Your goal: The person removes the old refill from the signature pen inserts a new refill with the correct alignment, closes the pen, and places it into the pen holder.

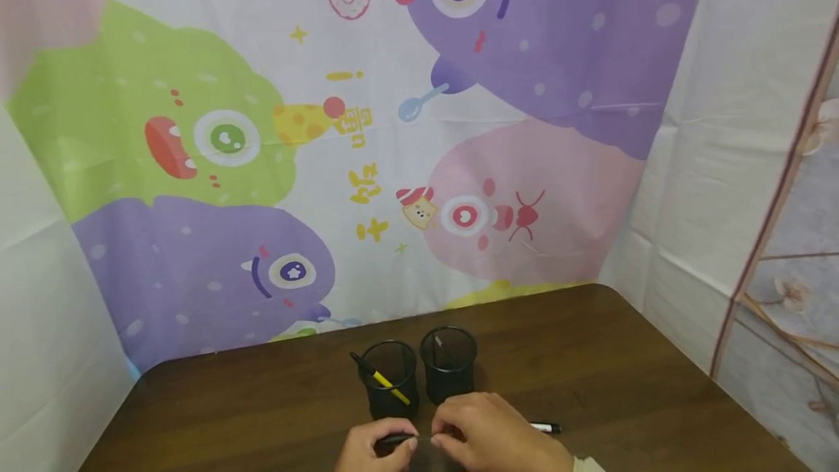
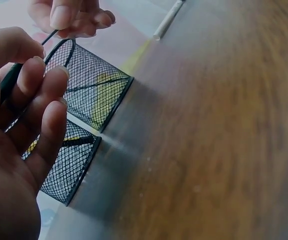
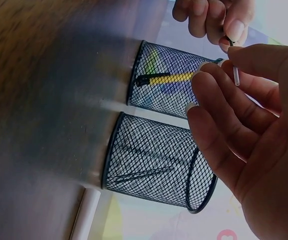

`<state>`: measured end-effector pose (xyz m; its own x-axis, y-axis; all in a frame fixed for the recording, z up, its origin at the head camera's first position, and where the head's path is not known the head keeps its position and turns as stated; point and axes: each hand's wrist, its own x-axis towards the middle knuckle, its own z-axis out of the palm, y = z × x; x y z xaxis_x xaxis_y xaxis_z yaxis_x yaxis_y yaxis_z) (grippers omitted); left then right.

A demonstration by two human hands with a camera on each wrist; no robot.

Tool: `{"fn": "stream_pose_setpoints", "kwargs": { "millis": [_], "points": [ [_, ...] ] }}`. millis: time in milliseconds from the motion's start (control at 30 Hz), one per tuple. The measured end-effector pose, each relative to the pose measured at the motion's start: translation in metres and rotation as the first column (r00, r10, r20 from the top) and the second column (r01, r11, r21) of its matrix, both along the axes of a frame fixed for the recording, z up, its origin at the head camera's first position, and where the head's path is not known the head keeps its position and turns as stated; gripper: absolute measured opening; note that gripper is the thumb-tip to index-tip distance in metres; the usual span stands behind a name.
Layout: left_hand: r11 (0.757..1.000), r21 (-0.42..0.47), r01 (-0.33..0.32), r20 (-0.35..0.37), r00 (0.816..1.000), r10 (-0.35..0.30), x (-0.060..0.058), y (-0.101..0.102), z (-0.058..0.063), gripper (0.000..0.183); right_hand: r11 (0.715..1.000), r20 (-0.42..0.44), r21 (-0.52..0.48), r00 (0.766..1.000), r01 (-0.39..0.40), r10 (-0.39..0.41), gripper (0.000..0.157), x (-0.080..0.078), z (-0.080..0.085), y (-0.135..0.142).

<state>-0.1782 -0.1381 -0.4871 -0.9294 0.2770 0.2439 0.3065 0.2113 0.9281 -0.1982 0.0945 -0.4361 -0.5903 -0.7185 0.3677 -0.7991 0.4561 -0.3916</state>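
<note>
1. Cartoon cloth (image 1: 387, 144) behind, brown table (image 1: 557, 341) below
2. Left hand (image 1: 369, 446) grips a dark pen (image 1: 392, 440) near the mesh cups (image 1: 451, 387), right hand (image 1: 494, 432) pinches a thin rod (image 3: 236, 76)
3. Looks midway: yellow stick (image 1: 391, 387) in one cup, pen and rod not yet down
4. Two cups; one each of stick, pen, rod and white marker (image 1: 544, 427)

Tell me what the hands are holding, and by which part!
The left hand grips a dark, pen-like barrel near the end facing the right hand, which pinches a thin rod beside its pale end.
</note>
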Motion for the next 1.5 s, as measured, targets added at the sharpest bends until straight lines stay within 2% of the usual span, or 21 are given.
{"fn": "stream_pose_setpoints", "kwargs": {
  "millis": [267, 467, 700, 867, 1100, 1333, 1500],
  "points": [
    [1.000, 0.004, -0.003, 0.017, 1.000, 0.003, -0.001, 0.001, 0.000, 0.013, 1.000, -0.010, -0.007, 1.000, 0.003, -0.003, 0.004, -0.001, 0.001, 0.001],
    [1.000, 0.031, 0.001, -0.036, 0.999, 0.000, -0.004, 0.000, 0.000, 0.010, 1.000, -0.079, -0.016, 0.997, 0.018, -0.019, 0.005, -0.004, 0.001, 0.004],
    [0.999, 0.034, 0.015, 0.012, 1.000, -0.015, -0.003, 0.003, 0.002, 0.016, 1.000, 0.000, -0.004, 1.000, 0.029, -0.029, 0.007, -0.002, 0.004, 0.011],
    [0.999, 0.033, 0.013, 0.013, 1.000, -0.013, 0.000, 0.000, 0.004, 0.017, 1.000, 0.029, -0.009, 0.999, 0.012, -0.012, 0.008, -0.003, 0.003, 0.010],
    [0.998, 0.054, 0.011, 0.013, 1.000, -0.011, -0.001, 0.000, 0.005, 0.013, 1.000, -0.022, -0.011, 1.000, 0.007, -0.007, 0.008, -0.005, 0.006, 0.010],
    [0.999, 0.043, -0.009, 0.014, 1.000, 0.009, 0.001, 0.000, 0.003, 0.012, 1.000, 0.027, 0.012, 1.000, 0.011, -0.011, 0.008, -0.004, 0.007, 0.011],
    [0.999, 0.031, -0.025, 0.012, 1.000, 0.025, 0.001, 0.001, 0.002, 0.013, 1.000, 0.026, 0.014, 1.000, 0.015, -0.016, 0.008, -0.004, 0.007, 0.012]
  ]
}}
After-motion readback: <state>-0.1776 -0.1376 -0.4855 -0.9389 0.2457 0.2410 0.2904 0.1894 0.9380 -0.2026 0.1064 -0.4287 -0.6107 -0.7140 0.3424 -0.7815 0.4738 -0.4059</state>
